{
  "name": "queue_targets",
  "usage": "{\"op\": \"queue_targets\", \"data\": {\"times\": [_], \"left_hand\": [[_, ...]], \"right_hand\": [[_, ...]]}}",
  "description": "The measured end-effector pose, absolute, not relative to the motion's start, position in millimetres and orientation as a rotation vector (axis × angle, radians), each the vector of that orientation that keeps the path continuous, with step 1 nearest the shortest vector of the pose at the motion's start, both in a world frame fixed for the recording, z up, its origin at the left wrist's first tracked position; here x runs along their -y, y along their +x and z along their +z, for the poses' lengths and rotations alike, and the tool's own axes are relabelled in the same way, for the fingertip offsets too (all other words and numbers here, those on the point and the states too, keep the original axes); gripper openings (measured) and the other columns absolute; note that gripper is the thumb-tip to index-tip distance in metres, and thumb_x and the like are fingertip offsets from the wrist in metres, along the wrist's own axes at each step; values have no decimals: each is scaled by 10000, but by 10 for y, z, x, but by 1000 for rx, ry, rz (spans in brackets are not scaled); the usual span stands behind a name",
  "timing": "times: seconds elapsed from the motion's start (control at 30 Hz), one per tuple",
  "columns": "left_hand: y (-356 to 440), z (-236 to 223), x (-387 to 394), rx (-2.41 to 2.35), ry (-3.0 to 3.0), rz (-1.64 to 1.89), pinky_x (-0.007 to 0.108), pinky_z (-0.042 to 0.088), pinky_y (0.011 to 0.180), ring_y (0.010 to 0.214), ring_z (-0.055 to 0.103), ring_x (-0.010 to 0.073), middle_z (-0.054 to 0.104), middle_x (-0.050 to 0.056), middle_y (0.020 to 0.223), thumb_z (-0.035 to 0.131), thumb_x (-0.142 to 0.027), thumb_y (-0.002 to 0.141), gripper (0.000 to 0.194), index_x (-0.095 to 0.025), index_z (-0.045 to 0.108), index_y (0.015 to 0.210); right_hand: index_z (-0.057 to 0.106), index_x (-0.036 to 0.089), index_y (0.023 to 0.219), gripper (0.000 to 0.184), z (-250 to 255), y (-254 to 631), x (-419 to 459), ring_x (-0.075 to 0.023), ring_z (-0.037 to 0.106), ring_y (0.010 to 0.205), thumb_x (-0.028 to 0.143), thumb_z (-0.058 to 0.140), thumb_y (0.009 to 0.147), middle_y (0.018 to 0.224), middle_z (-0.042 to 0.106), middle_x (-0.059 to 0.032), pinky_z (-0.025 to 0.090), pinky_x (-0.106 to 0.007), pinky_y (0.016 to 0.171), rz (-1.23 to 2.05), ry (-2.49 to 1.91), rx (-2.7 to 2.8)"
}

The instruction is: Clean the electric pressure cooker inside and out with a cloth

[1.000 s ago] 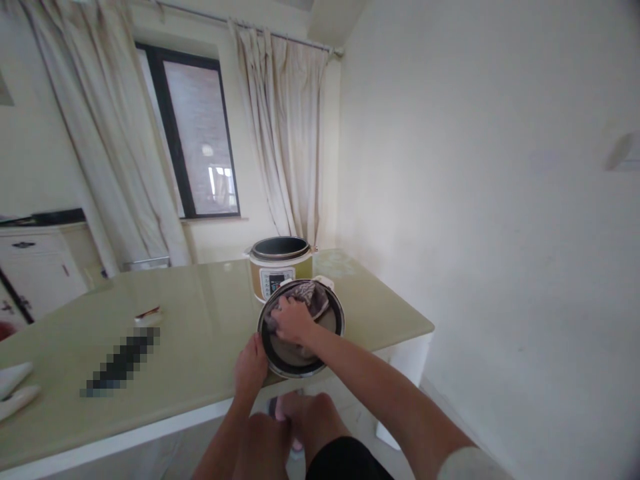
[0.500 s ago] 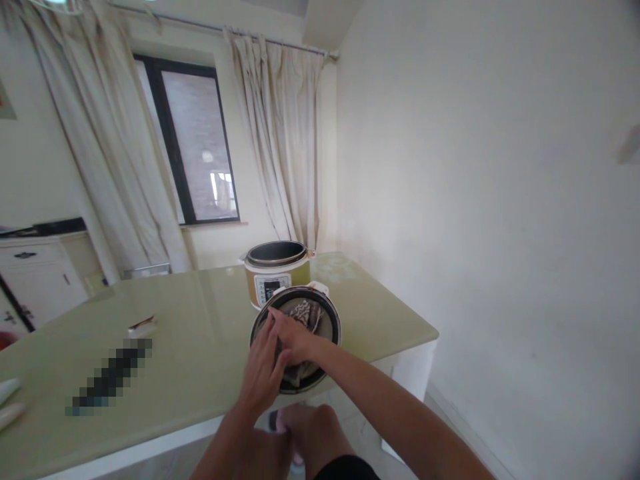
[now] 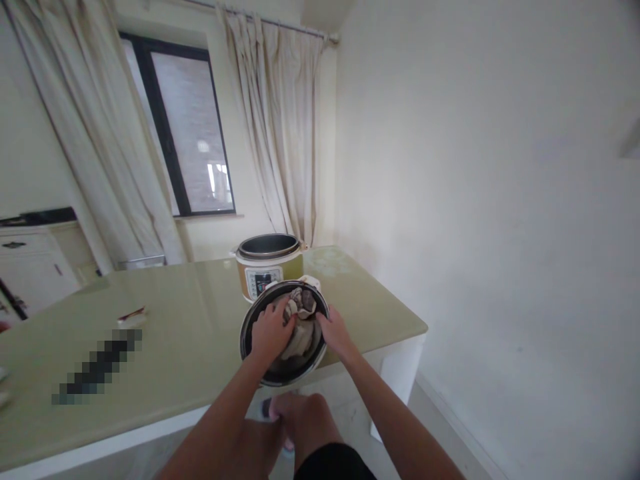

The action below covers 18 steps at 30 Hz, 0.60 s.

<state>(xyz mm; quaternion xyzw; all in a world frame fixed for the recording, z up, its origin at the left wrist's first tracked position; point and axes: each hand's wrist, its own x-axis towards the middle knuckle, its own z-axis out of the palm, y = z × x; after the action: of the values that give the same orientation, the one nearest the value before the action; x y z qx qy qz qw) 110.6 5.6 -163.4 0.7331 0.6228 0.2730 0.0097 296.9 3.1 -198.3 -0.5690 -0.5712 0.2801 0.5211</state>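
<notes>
A round pressure cooker lid (image 3: 250,313) is tilted up at the near edge of the table, its dark-rimmed inner side facing me. A crumpled grey and white patterned cloth (image 3: 300,303) lies against the inside of it. My left hand (image 3: 270,331) reaches over the lid's left side, fingers bent onto the cloth. At the right rim, my right hand (image 3: 336,330) grips the lid, thumb over the edge and the other fingers partly hidden. Just behind stands the pressure cooker (image 3: 270,267), its top uncovered and its front panel partly covered by the lid.
The pale green tabletop (image 3: 190,320) extends to the left and ends at a corner on the right. A small white and brown item (image 3: 131,317) and a blurred-out dark object (image 3: 97,367) lie on it. A plain wall (image 3: 475,200) rises on the right.
My hands were together over the lid's middle. Now they are apart: the right has moved to the right rim, and the left is on the cloth. More of the cloth shows.
</notes>
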Motion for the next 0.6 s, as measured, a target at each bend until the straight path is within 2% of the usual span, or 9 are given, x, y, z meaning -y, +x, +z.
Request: {"op": "queue_targets", "data": {"times": [0.1, 0.2, 0.37, 0.6], "left_hand": [[1312, -1418, -238, -1918, 2036, 1011, 410, 502, 942, 1121, 693, 311, 732, 123, 1224, 435, -459, 1047, 440, -235, 605, 1385], [1476, -1371, -283, -1890, 2067, 1041, 389, 486, 934, 1132, 680, 297, 728, 111, 1224, 462, -484, 1031, 401, -240, 639, 1296], [1553, -1509, -59, -1695, 2579, 715, 448, 432, 1036, 1235, 605, 317, 706, 96, 1286, 669, -429, 891, 346, -276, 713, 1199], [1170, -1457, 17, -1263, 2808, 342, 498, 444, 1088, 1235, 631, 350, 739, 92, 1265, 757, -489, 790, 372, -287, 783, 1101]], "right_hand": [[717, 192, 1062, 341, -2074, 2917, -49, -283, 675, 1068, 403, 472, 953, 1083, 762, -122, 501, -412, 984, 638, -1403, 1330], [722, 199, 1062, 434, -2152, 2899, -26, -267, 686, 1066, 474, 391, 1004, 1105, 766, -128, 505, -397, 986, 666, -1334, 1286], [758, 169, 1087, 579, -2382, 2933, -2, -279, 693, 1126, 601, 384, 996, 1146, 777, -153, 489, -415, 1058, 826, -1336, 1060], [785, 167, 971, 678, -2451, 2908, -29, -281, 722, 1017, 761, 468, 895, 1038, 807, -122, 553, -410, 964, 947, -1200, 936]]}}
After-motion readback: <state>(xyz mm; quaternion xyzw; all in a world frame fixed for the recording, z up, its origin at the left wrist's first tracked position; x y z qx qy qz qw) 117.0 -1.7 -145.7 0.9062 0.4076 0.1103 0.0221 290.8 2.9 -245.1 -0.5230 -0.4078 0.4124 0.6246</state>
